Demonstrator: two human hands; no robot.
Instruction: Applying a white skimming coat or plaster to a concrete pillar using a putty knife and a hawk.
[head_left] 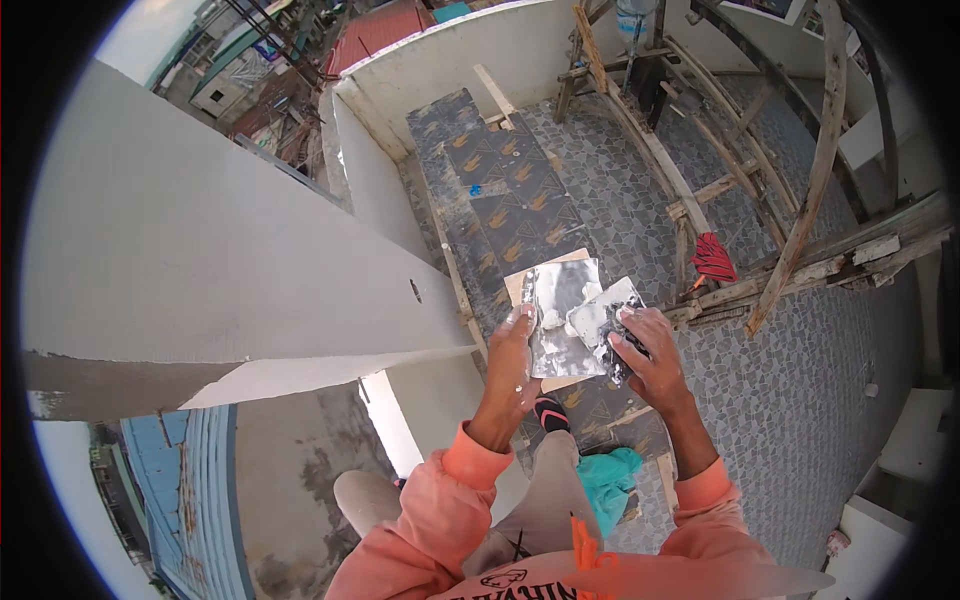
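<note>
Left grip (511, 352) clamped on left edge of flat shiny board (562, 285). Right grip (652, 360) clamped on small scraper (604, 308), over board's right side. White paste (553, 320) on both. Board in front of person's pink shirt (430, 515).

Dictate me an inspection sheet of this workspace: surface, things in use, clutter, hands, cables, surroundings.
Surface: dark patterned boards below the hands, with grey stone-pattern flooring alongside.
Things in use: a flat plate and a flat blade, both smeared with white paste; they overlap in view.
Clutter: crumpled teal sheet by the person's leg; small blue scrap on the boards; red-and-black glove on the timber.
Hands: left hand grips the plate's left side; right hand holds the blade.
Cables: nothing seen around the hands.
Surroundings: pale wall at left, timber framework at right, rooftops beyond the low wall.
</note>
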